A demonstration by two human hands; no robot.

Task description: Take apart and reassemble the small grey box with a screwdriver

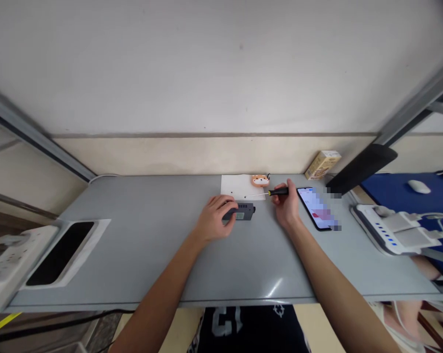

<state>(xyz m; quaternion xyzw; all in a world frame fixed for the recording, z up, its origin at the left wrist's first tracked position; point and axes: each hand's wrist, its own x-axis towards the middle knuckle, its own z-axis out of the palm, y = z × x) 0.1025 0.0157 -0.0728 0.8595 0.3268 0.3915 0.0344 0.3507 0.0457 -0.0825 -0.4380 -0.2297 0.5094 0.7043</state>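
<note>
My left hand is closed around the left end of a small dark box-shaped device. The device has vent slots, a greenish label and a knob-like end on the right, and it rests on the grey desk. In my right hand is a screwdriver with a black and yellow handle. Its thin shaft points left, over a white sheet of paper. Near the tip lies a tiny dark piece, probably a screw, with another small dark speck on the paper. An orange animal-face case sits at the paper's right edge.
Right of my right hand lies a lit phone. Behind it stand a small yellowish box and a black upright object. A power strip with chargers is at the far right. A dark phone on a white box and another white power strip occupy the left.
</note>
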